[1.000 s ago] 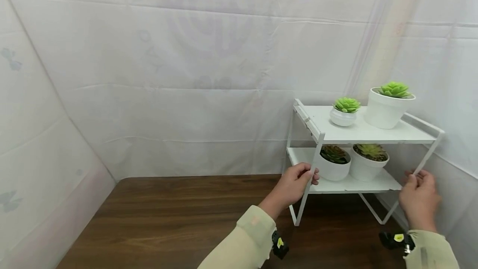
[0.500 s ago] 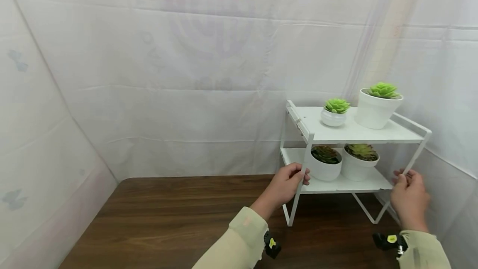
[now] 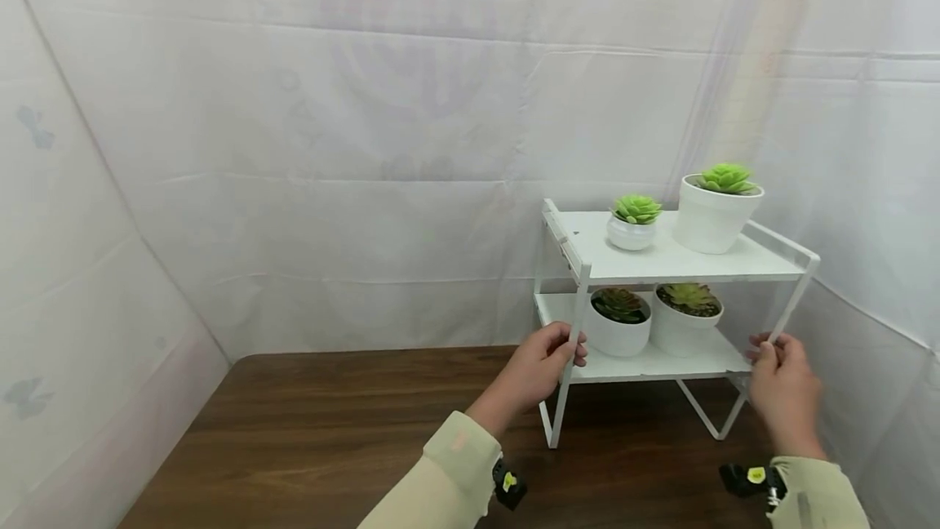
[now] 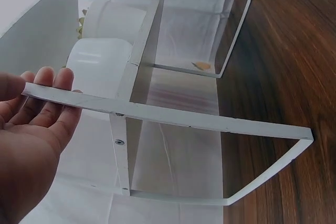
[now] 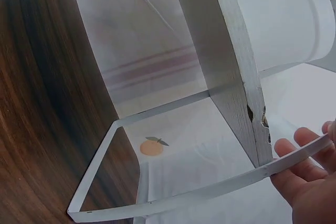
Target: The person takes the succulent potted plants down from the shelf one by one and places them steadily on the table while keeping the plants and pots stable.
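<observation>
A white two-tier shelf rack (image 3: 609,262) stands at the right of the head view, carrying potted succulents on both tiers. My left hand (image 3: 539,362) grips its front left leg, fingers behind the bar and thumb in front. On the other side my right hand (image 3: 786,382) holds the front right leg between thumb and fingers. A small bright green succulent (image 3: 633,233) and a larger one in a tall white pot (image 3: 712,219) sit on top. The lower tier bears a dark reddish succulent (image 3: 618,333) and a pale green one (image 3: 683,331), both in white pots.
The rack is over a dark brown wooden table (image 3: 352,431). White cloth (image 3: 367,145) hangs behind the table and along both sides. In the right wrist view, the lower board's front edge (image 5: 251,98) is chipped near the leg.
The rack, with its plants and both my hands on the legs, has shifted steadily to the left. The plants keep their places on the tiers, and the grip has not changed.
</observation>
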Tool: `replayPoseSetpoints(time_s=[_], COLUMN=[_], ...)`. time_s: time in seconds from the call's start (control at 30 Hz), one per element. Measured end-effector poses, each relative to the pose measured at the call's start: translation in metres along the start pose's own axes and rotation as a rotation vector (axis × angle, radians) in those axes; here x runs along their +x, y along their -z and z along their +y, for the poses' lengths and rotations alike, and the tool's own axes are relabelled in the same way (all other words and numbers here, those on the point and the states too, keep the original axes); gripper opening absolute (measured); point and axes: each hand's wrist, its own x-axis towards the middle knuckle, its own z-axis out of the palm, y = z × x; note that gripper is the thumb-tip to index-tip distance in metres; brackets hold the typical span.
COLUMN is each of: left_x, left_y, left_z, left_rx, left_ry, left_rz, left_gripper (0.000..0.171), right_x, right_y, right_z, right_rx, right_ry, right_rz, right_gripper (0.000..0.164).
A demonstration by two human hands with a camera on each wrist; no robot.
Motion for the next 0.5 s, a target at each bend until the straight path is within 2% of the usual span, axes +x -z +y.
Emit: replayPoseSetpoints(time_s=[0.2, 0.5], left_x=[-0.0019, -0.0004], left_y=[0.0012, 0.0003], left_z=[-0.0011, -0.0024], left_rx=[0.008, 0.021], left_ry=[-0.019, -0.024], left_rz=[0.001, 0.010], left_gripper=[0.026, 0.025], right_x=[-0.0008, 0.0020], right_y=[-0.0012, 0.0020], right_z=[0.0013, 0.0098], right_rx=[0.002, -0.019], right_ry=[0.022, 0.095], right_rz=[0.024, 0.006], right_gripper=[0.039, 0.038])
